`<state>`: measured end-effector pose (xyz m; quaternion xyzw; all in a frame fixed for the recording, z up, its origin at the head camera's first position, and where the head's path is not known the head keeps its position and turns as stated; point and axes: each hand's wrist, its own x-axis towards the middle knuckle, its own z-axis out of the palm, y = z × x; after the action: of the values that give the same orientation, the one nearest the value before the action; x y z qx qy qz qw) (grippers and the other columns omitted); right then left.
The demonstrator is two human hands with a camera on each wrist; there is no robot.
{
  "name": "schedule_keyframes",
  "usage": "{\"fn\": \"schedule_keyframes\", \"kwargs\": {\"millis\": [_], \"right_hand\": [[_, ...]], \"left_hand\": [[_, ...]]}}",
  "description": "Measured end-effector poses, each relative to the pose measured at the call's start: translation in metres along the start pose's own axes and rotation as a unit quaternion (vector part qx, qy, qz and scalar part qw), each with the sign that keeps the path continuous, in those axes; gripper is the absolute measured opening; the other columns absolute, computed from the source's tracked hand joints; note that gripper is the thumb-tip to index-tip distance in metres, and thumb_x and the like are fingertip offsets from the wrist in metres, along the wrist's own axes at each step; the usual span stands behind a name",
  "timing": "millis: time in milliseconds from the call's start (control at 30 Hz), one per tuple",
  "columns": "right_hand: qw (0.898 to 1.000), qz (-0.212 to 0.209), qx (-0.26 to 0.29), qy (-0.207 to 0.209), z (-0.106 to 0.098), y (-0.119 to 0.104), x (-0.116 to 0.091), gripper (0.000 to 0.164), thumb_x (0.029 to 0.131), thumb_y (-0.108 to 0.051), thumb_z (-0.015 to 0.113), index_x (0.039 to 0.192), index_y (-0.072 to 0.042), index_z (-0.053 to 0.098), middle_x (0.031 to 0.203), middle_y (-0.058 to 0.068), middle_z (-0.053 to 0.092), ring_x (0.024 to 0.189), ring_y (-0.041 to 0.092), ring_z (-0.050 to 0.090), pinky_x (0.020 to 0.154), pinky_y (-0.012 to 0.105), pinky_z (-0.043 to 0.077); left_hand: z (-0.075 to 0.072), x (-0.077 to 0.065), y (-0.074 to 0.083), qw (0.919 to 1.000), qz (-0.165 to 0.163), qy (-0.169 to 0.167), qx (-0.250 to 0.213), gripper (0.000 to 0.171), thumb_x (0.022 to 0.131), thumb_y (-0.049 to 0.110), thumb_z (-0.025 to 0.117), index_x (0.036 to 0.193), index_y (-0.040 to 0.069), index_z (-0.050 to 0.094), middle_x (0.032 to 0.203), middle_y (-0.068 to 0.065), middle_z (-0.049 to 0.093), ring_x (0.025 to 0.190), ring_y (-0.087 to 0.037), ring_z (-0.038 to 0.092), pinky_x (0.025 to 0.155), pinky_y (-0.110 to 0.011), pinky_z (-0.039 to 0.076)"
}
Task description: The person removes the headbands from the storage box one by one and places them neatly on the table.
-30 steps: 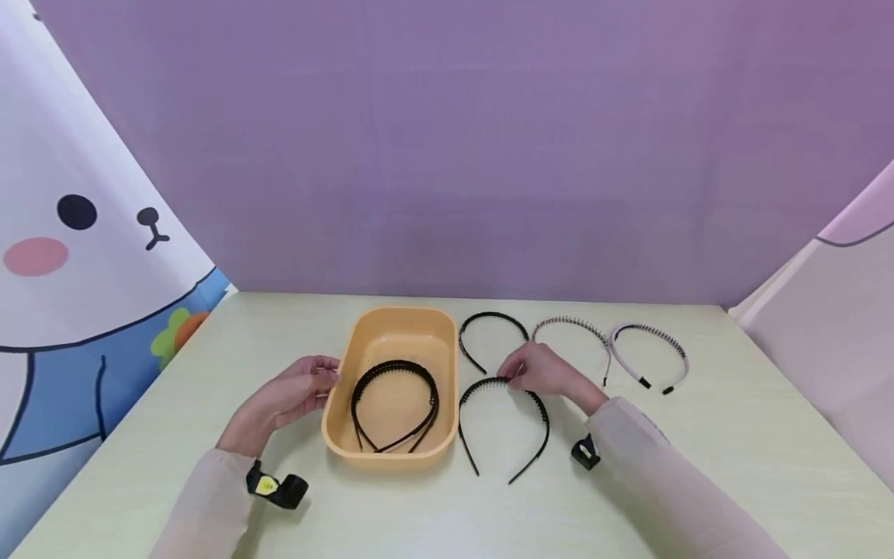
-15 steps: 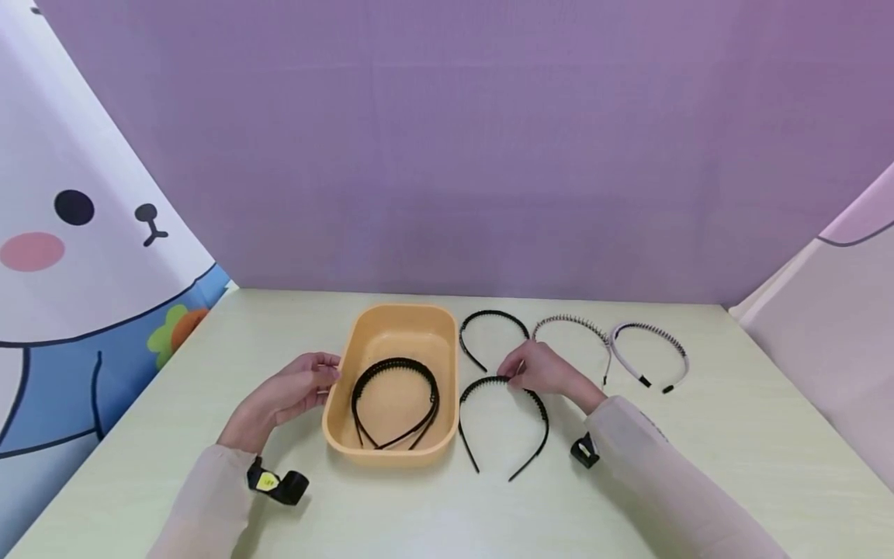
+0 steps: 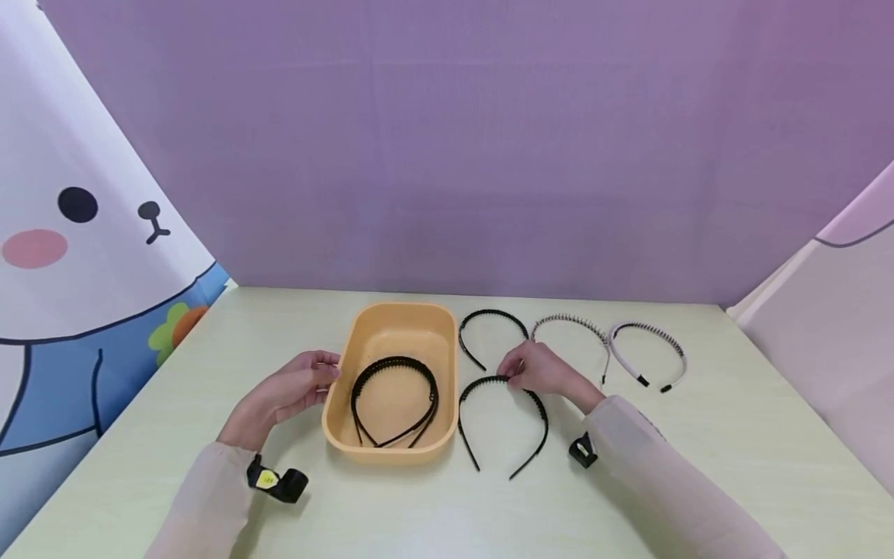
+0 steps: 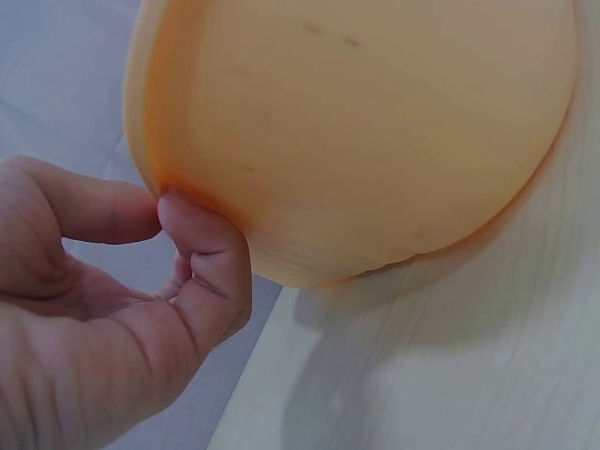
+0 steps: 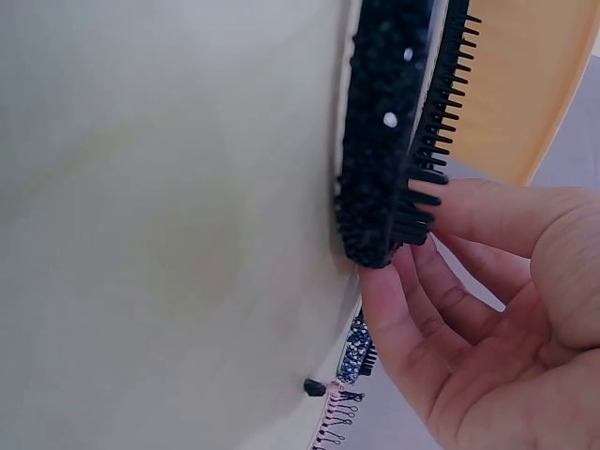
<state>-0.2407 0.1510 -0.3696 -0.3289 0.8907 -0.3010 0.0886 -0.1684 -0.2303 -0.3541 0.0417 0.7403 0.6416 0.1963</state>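
Observation:
A light orange plastic basin (image 3: 391, 320) stands on the table, with black toothed headbands (image 3: 396, 362) lying inside it. My left hand (image 3: 299, 388) pinches the basin's left rim between thumb and fingers, as the left wrist view shows up close. To the right of the basin, my right hand (image 3: 541, 368) pinches the top of a black toothed headband (image 3: 541, 411) whose two ends point toward me. In the right wrist view this headband (image 5: 384, 122) has a dark glittery outer face with small white stones, and thumb and fingertips hold it at the curve.
Behind the right hand lie a black headband (image 3: 492, 313), a pinkish headband with spiky teeth (image 3: 569, 318) and a white headband (image 3: 625, 365). A purple curtain (image 3: 475, 155) hangs along the pale table's (image 3: 726, 419) back edge.
Both hands keep the same hold and place. The basin and the headbands have not moved; only the head view shifts very slightly.

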Motion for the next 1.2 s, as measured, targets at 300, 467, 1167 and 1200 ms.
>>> {"fn": "schedule_keyframes", "kwargs": {"millis": [300,467,1167,1200], "right_hand": [[1.0,0.003,0.003,0.005,0.0,-0.001,-0.001,0.016,0.075,0.01,0.066,0.087,0.001,0.072,0.08,0.011,0.07,0.075,0.018,0.064,0.069,0.025,0.051],[1.0,0.0,0.002,0.008,0.0,-0.001,-0.002,0.015,0.074,0.008,0.067,0.087,0.001,0.072,0.08,0.01,0.07,0.075,0.017,0.064,0.07,0.026,0.051],[1.0,-0.004,-0.006,0.021,-0.015,-0.021,0.007,0.013,0.078,0.004,0.064,0.09,0.004,0.07,0.079,0.01,0.069,0.071,0.014,0.062,0.066,0.027,0.051],[1.0,-0.004,-0.008,0.021,-0.015,-0.023,0.009,0.013,0.078,0.003,0.064,0.09,0.003,0.07,0.079,0.009,0.069,0.071,0.014,0.062,0.066,0.027,0.052]], "left_hand": [[0.001,-0.002,0.0,1.0,0.001,0.005,0.004,0.041,0.095,0.003,0.039,0.128,-0.018,0.026,0.101,-0.008,0.05,0.086,-0.01,0.057,0.073,-0.022,0.051],[0.001,-0.003,0.0,1.0,0.0,0.007,0.003,0.041,0.095,0.003,0.039,0.128,-0.018,0.026,0.103,-0.009,0.05,0.087,-0.011,0.057,0.074,-0.023,0.051],[0.0,-0.003,0.002,1.0,0.003,-0.005,0.004,0.042,0.096,0.003,0.038,0.129,-0.019,0.026,0.1,-0.008,0.052,0.085,-0.01,0.058,0.073,-0.022,0.051],[0.0,-0.003,0.002,1.0,0.002,-0.004,0.005,0.042,0.096,0.003,0.038,0.129,-0.019,0.025,0.1,-0.008,0.052,0.086,-0.01,0.058,0.073,-0.022,0.051]]}}
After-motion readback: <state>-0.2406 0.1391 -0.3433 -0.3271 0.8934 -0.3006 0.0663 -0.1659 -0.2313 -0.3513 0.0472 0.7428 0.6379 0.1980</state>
